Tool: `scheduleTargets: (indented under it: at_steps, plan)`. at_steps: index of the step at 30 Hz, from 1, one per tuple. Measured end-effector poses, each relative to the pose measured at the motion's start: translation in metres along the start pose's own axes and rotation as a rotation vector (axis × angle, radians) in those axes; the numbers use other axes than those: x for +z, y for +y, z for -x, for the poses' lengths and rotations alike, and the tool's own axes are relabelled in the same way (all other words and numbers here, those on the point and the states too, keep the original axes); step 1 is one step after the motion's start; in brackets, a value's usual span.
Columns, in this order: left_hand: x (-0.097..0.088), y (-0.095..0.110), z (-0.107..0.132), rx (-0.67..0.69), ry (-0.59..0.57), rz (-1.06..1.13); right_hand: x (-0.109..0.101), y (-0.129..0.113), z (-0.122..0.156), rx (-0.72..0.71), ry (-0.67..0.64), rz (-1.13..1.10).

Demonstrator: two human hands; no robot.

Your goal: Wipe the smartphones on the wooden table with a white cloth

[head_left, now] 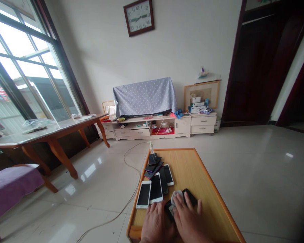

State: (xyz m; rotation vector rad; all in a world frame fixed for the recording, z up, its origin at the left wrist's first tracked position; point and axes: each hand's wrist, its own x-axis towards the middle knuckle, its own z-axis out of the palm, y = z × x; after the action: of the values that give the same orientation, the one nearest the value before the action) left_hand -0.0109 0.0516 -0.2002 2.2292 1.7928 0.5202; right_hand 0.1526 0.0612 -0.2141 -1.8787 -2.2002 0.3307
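Observation:
A low wooden table [195, 168] lies in front of me with several phones [155, 184] laid along its left side. My left hand [155, 222] rests flat at the near edge, its fingers holding down a black phone [190, 197]. My right hand [188, 219] lies over that black phone and presses a small grey cloth [176, 195] against it with the fingertips. A small pump bottle [150, 146] stands at the table's far left corner.
A cable [130, 199] runs across the glossy tiled floor left of the table. A long wooden table [50, 130] stands by the window, a purple-cushioned seat [10, 187] at near left. A white cabinet [162, 126] with a covered screen lines the far wall. Dark doors [263, 67] stand at right.

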Motion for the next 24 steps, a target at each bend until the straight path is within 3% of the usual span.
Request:
scheduleTargets:
  at_steps: [4, 9, 11, 15, 18, 22, 24]
  plan:
    - [-0.002, 0.001, 0.000, -0.015, -0.062, -0.004, 0.002, -0.008, 0.013, -0.169, -0.118, -0.095]
    - [-0.002, 0.002, 0.002, 0.006, -0.008, 0.027, -0.011, 0.034, 0.003, 0.126, 0.089, 0.051]
    - [-0.001, 0.000, 0.002, -0.001, -0.003, 0.030, -0.006, 0.037, 0.004, 0.138, 0.122, 0.072]
    - [0.003, -0.005, 0.000, -0.011, -0.045, 0.003, 0.027, 0.004, 0.023, -0.058, 0.128, 0.039]
    - [0.003, -0.007, -0.001, -0.006, -0.081, -0.012, 0.038, -0.010, 0.035, -0.083, 0.133, 0.038]
    - [0.004, -0.005, 0.002, -0.007, 0.000, 0.033, 0.013, 0.028, 0.031, -0.015, 0.050, 0.034]
    - [0.005, -0.005, 0.003, 0.005, 0.023, 0.055, 0.001, 0.051, 0.028, 0.102, 0.070, 0.078]
